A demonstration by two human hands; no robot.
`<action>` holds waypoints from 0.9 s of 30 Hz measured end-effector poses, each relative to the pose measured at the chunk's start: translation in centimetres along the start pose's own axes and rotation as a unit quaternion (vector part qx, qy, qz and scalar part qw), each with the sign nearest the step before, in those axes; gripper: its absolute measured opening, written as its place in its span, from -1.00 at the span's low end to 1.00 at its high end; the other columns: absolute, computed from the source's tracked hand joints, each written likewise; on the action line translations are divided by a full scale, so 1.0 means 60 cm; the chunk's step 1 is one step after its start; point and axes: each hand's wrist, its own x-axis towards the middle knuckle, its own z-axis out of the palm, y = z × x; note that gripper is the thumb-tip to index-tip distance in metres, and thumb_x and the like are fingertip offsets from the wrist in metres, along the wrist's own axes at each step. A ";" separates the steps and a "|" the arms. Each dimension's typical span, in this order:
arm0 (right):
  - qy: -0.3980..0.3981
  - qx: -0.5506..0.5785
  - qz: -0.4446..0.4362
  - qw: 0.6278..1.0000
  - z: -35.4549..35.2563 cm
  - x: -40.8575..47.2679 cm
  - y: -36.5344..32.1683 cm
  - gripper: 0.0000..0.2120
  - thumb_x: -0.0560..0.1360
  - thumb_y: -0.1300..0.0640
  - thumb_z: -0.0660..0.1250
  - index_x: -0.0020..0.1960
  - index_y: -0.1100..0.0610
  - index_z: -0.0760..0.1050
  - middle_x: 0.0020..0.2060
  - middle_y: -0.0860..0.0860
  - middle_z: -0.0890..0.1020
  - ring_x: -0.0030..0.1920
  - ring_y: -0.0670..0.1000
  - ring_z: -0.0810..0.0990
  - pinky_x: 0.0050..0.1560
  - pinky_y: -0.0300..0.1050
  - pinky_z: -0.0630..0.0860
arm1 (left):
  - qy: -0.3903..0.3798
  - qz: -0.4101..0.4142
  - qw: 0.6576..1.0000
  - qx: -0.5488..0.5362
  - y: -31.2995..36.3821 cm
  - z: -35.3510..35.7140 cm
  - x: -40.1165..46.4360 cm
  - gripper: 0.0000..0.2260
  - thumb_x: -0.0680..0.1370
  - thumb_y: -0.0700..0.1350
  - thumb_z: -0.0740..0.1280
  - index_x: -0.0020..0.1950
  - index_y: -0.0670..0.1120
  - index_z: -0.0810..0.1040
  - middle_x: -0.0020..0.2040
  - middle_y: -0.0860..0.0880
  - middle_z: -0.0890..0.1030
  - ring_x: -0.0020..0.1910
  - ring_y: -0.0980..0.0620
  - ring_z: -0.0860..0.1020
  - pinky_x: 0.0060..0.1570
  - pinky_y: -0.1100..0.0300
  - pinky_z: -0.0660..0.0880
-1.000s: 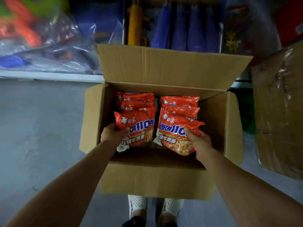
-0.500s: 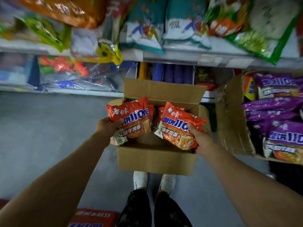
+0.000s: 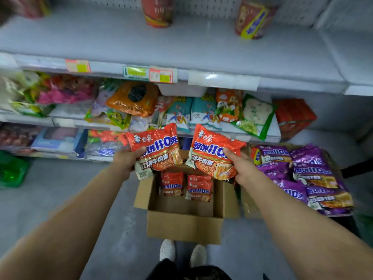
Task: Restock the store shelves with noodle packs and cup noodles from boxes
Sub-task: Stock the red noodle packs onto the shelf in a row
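While the cardboard box is sitting open on the floor just ahead of the person's shoes, both hands are holding red noodle packs up above it, and the wide grey shelf board they look meant for is lying higher still and farther from the person than the box. The left hand is gripping the left pack by its lower left corner, thumb curled over the front; the right hand is pinching the right pack by its lower right edge, thumb on the face. Each hand seems to be holding one pack, though a second behind either would be hidden. Both packs are standing nearly upright, long axis running up toward the shelf, tops leaning slightly away from each other. Judging by the reach, neither hand is clearly nearer the shelf; they are level, one on each side of the box's midline. Inside the box, two more red packs are showing side by side against the far wall. To the right of the box, purple noodle packs are piled in a second carton, roughly eight visible. On the grey board above the box, two cup noodles are standing well apart, with bare space between them.
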 end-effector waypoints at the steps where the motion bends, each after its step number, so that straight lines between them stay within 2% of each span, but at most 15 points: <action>1: -0.007 0.003 -0.011 1.000 0.000 -0.014 -0.021 -0.62 0.40 0.05 0.59 0.15 0.06 0.58 -0.05 0.09 0.75 -0.09 0.12 0.75 -0.11 0.07 0.66 | -0.007 0.010 1.000 -0.001 0.026 -0.003 -0.015 -0.85 0.56 -0.17 0.44 0.08 -0.16 0.56 -0.04 -0.14 0.66 -0.27 -0.01 0.65 -0.38 0.16 0.57; 3: -0.023 0.012 -0.038 0.999 -0.001 -0.053 -0.067 -0.59 0.38 0.05 0.60 0.18 0.09 0.59 -0.04 0.10 0.75 -0.04 0.15 0.74 -0.02 0.15 0.66 | -0.015 0.038 0.999 -0.003 0.081 -0.012 -0.051 -0.81 0.55 -0.15 0.45 0.09 -0.19 0.56 -0.02 -0.16 0.68 -0.20 -0.06 0.66 -0.31 0.12 0.56; 5: -0.037 0.015 -0.065 0.997 -0.002 -0.079 -0.108 -0.48 0.30 0.04 0.62 0.21 0.11 0.58 -0.01 0.12 0.75 0.00 0.17 0.74 0.07 0.21 0.64 | -0.027 0.063 0.998 -0.010 0.128 -0.018 -0.077 -0.76 0.55 -0.15 0.45 0.14 -0.24 0.56 -0.10 -0.13 0.72 -0.24 -0.05 0.69 -0.32 0.12 0.59; 6: -0.045 0.013 -0.079 0.996 0.000 -0.101 -0.135 -0.44 0.26 0.03 0.62 0.21 0.13 0.58 0.00 0.12 0.74 0.01 0.17 0.73 0.10 0.23 0.63 | -0.034 0.081 0.996 -0.014 0.155 -0.023 -0.100 -0.80 0.56 -0.16 0.43 0.11 -0.23 0.56 -0.16 -0.10 0.73 -0.31 -0.01 0.69 -0.36 0.14 0.59; 8: -0.061 0.018 -0.106 0.992 0.000 -0.128 -0.171 -0.43 0.23 0.02 0.61 0.19 0.15 0.58 0.01 0.14 0.74 0.00 0.16 0.73 0.14 0.23 0.61 | -0.046 0.112 0.993 -0.012 0.191 -0.025 -0.126 -0.89 0.58 -0.17 0.41 0.04 -0.19 0.57 -0.11 -0.13 0.72 -0.36 0.03 0.68 -0.35 0.15 0.59; 9: -0.071 0.021 -0.120 0.990 0.001 -0.145 -0.189 -0.44 0.24 0.02 0.60 0.19 0.15 0.58 0.01 0.14 0.74 -0.01 0.16 0.74 0.13 0.21 0.62 | -0.045 0.127 0.991 -0.017 0.209 -0.026 -0.141 -0.91 0.58 -0.17 0.41 0.02 -0.18 0.58 -0.09 -0.14 0.71 -0.36 0.04 0.68 -0.35 0.17 0.59; 12: -0.099 0.030 -0.141 0.985 0.000 -0.181 -0.235 -0.44 0.28 0.03 0.57 0.24 0.15 0.56 0.02 0.15 0.74 0.01 0.19 0.73 0.10 0.21 0.62 | -0.049 0.166 0.985 -0.025 0.258 -0.030 -0.179 -0.95 0.59 -0.19 0.38 -0.05 -0.15 0.58 -0.28 -0.03 0.71 -0.43 0.11 0.66 -0.44 0.25 0.56; 15: -0.117 0.036 -0.175 0.977 -0.001 -0.217 -0.285 -0.44 0.34 0.05 0.56 0.28 0.17 0.54 0.06 0.18 0.72 0.05 0.23 0.72 0.09 0.25 0.62 | -0.047 0.191 0.980 -0.034 0.309 -0.040 -0.219 -0.93 0.58 -0.16 0.41 -0.03 -0.16 0.60 -0.12 -0.13 0.69 -0.38 0.07 0.67 -0.34 0.18 0.58; 17: -0.132 0.047 -0.201 0.970 -0.002 -0.241 -0.322 -0.44 0.34 0.03 0.57 0.29 0.17 0.54 0.06 0.19 0.72 0.06 0.24 0.71 0.09 0.25 0.62 | -0.051 0.213 0.975 -0.045 0.348 -0.047 -0.243 -0.87 0.56 -0.17 0.43 0.04 -0.21 0.60 -0.09 -0.18 0.70 -0.33 -0.01 0.70 -0.32 0.15 0.61; 20: -0.152 0.063 -0.246 0.955 -0.006 -0.270 -0.369 -0.18 0.12 -0.06 0.71 0.29 0.19 0.54 0.07 0.20 0.71 0.03 0.23 0.72 -0.04 0.13 0.66 | -0.056 0.238 0.968 -0.050 0.395 -0.051 -0.274 -0.80 0.55 -0.17 0.44 0.11 -0.24 0.59 -0.20 -0.13 0.73 -0.31 -0.04 0.69 -0.23 0.08 0.60; 21: -0.159 0.064 -0.257 0.951 -0.007 -0.279 -0.386 -0.17 0.12 -0.06 0.70 0.30 0.19 0.54 0.08 0.21 0.71 0.02 0.23 0.72 -0.08 0.11 0.66 | -0.051 0.251 0.965 -0.050 0.409 -0.050 -0.282 -0.80 0.55 -0.16 0.44 0.12 -0.21 0.58 -0.25 -0.09 0.73 -0.31 -0.04 0.68 -0.22 0.08 0.58; 22: -0.172 0.067 -0.264 0.947 -0.011 -0.284 -0.396 -0.26 0.20 -0.04 0.65 0.30 0.19 0.53 0.08 0.21 0.71 0.02 0.23 0.72 -0.09 0.10 0.66 | -0.045 0.258 0.964 -0.047 0.418 -0.049 -0.289 -0.78 0.55 -0.14 0.45 0.14 -0.20 0.57 -0.26 -0.06 0.72 -0.29 -0.04 0.67 -0.22 0.09 0.56; 24: -0.185 0.071 -0.283 0.938 -0.014 -0.297 -0.426 -0.41 0.34 0.03 0.54 0.31 0.20 0.51 0.08 0.21 0.71 0.04 0.25 0.72 -0.02 0.15 0.64 | -0.042 0.275 0.959 -0.056 0.445 -0.049 -0.303 -0.74 0.54 -0.13 0.46 0.18 -0.20 0.55 -0.21 -0.07 0.73 -0.22 -0.05 0.67 -0.21 0.09 0.56; 27: -0.196 0.073 -0.314 0.926 -0.012 -0.323 -0.489 -0.45 0.39 0.05 0.51 0.32 0.20 0.51 0.09 0.22 0.70 0.08 0.28 0.70 0.06 0.20 0.62 | -0.038 0.308 0.948 -0.069 0.503 -0.047 -0.330 -0.70 0.53 -0.12 0.48 0.17 -0.24 0.55 -0.10 -0.15 0.73 -0.13 -0.12 0.70 -0.17 0.05 0.59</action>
